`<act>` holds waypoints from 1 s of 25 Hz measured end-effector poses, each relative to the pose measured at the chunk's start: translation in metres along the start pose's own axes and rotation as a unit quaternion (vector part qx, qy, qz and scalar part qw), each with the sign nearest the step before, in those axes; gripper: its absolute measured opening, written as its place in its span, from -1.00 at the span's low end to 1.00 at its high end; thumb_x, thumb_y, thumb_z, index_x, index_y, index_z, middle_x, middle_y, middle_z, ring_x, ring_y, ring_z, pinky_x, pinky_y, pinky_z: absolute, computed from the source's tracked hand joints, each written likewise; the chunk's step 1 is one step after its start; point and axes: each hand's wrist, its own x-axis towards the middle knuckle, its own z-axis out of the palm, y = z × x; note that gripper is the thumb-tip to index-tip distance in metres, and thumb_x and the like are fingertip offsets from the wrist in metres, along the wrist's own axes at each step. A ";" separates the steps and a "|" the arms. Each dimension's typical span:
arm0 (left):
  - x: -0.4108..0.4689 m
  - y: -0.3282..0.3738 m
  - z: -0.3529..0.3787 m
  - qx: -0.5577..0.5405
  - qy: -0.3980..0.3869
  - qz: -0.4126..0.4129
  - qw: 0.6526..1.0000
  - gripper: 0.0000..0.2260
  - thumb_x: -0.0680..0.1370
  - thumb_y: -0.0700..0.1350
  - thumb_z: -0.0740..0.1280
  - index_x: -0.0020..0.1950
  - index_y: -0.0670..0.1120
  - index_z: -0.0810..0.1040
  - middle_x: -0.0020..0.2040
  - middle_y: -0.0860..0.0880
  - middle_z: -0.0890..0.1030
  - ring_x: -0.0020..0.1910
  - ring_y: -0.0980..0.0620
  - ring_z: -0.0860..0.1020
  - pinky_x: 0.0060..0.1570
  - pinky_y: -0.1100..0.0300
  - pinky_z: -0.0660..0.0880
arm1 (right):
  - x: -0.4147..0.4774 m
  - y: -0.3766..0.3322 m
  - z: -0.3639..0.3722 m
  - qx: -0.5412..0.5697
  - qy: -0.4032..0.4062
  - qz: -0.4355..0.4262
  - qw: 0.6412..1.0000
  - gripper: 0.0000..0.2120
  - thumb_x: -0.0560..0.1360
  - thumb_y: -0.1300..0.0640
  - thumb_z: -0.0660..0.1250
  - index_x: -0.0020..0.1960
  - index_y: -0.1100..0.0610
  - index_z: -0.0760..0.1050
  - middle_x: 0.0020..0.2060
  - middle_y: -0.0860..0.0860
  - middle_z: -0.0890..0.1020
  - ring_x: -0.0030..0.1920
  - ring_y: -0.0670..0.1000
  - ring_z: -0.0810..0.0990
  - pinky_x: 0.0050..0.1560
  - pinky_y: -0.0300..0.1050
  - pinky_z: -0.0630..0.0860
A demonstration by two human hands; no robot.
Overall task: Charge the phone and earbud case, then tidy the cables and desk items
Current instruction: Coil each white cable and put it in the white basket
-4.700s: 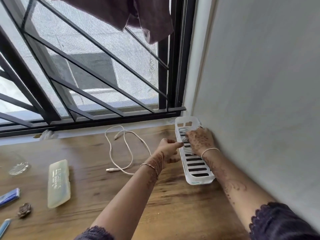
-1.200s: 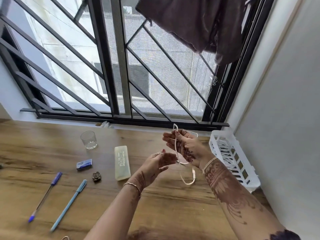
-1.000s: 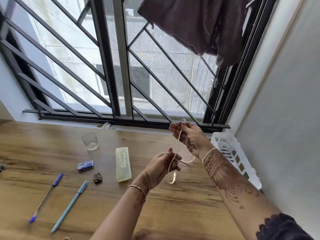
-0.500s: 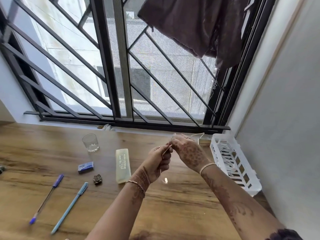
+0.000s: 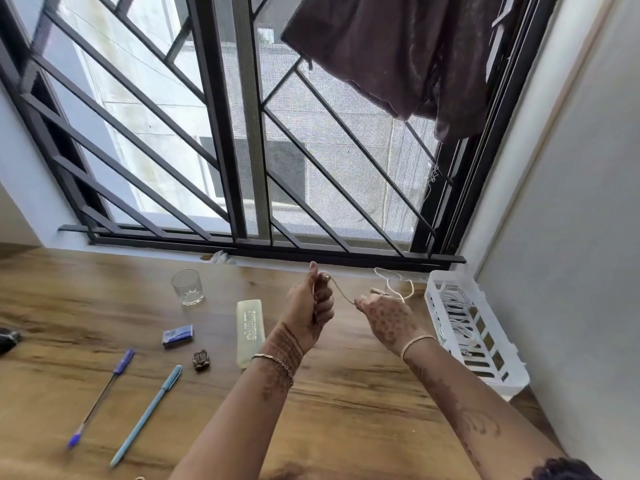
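A wood-grain worktop (image 5: pixel 346 410) runs under a black barred window (image 5: pixel 239 133). A dark cloth (image 5: pixel 391 53) hangs at the window's top right, and a plain pale wall closes the right side. Against that wall sits a white slotted plastic basket (image 5: pixel 505 382) with coiled white cables (image 5: pixel 453 306) in it. Beside the basket, the left hand (image 5: pixel 308 306) has its fingers clenched round a thin white cable (image 5: pixel 341 293), thumb up. The right hand (image 5: pixel 384 317) grasps it too, apparently in a pinch, and a loop trails beyond. Further left lie a glass tumbler (image 5: pixel 187 289), a translucent oblong case (image 5: pixel 250 332) and two pens (image 5: pixel 147 414).
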 end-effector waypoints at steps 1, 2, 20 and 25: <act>0.003 0.001 0.001 -0.008 0.006 -0.001 1.000 -0.68 0.64 0.03 0.09 -0.23 -0.08 0.42 -0.51 0.08 0.23 -0.63 0.18 0.15 -0.66 0.35 0.05 | 0.002 -0.007 -0.009 -0.035 -0.011 -0.023 0.999 -0.74 0.65 0.26 0.01 0.21 0.12 0.42 0.01 0.11 0.61 0.01 0.08 0.62 -0.05 -0.12 0.49; 0.007 0.002 0.001 -0.012 0.014 -0.004 1.000 -0.70 0.65 0.00 0.06 -0.16 -0.10 0.45 -0.50 0.07 0.24 -0.62 0.18 0.16 -0.64 0.34 0.06 | 0.007 -0.014 -0.017 -0.060 -0.011 -0.060 0.996 -0.74 0.66 0.21 0.00 0.21 0.12 0.43 -0.01 0.11 0.60 0.01 0.10 0.61 -0.09 -0.12 0.45; 0.010 -0.026 -0.021 0.278 -0.020 -0.015 0.960 -0.70 0.66 -0.11 0.09 -0.17 -0.20 0.48 -0.55 0.00 0.40 -0.63 0.07 0.41 -0.59 0.29 0.38 | 0.021 -0.014 -0.052 0.323 0.046 -0.035 0.945 -0.88 0.47 0.08 0.42 -0.23 -0.02 0.55 -0.43 -0.18 0.53 -0.42 -0.30 0.47 -0.28 -0.36 0.35; 0.007 -0.024 -0.009 0.113 -0.077 -0.075 0.988 -0.67 0.65 -0.05 0.03 -0.24 -0.11 0.41 -0.54 0.06 0.21 -0.64 0.18 0.11 -0.60 0.39 0.00 | 0.029 -0.005 -0.037 0.473 0.119 0.072 0.870 -0.79 0.36 0.01 0.53 -0.33 0.03 0.54 -0.47 -0.15 0.53 -0.47 -0.25 0.44 -0.39 -0.40 0.34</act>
